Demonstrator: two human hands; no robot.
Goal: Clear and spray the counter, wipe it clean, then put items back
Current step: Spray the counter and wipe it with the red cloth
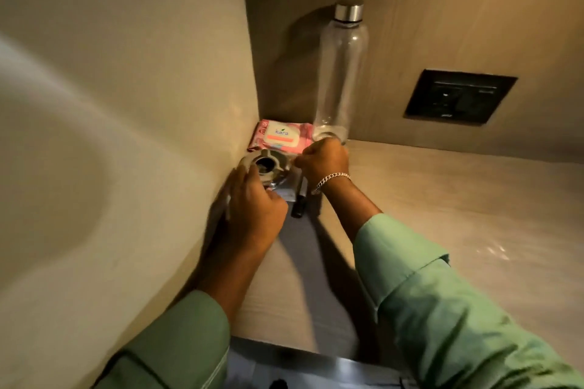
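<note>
The left hand [252, 199] curled around the round shiny metal ashtray [264, 167] in the counter [442, 199] corner. The right hand [325, 161] closed narrowly beside it, its hold unclear. Just beyond stood the tall clear plastic bottle [343, 73], upright, nearer the right hand.

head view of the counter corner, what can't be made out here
- Base of the clear bottle: hidden behind the right hand.
- Flat item under the metal ashtray: mostly covered by the ashtray and left hand.
- Dark pen-like object: its far end is behind the right wrist.
- Small print on the wipes pack: too small.
</note>
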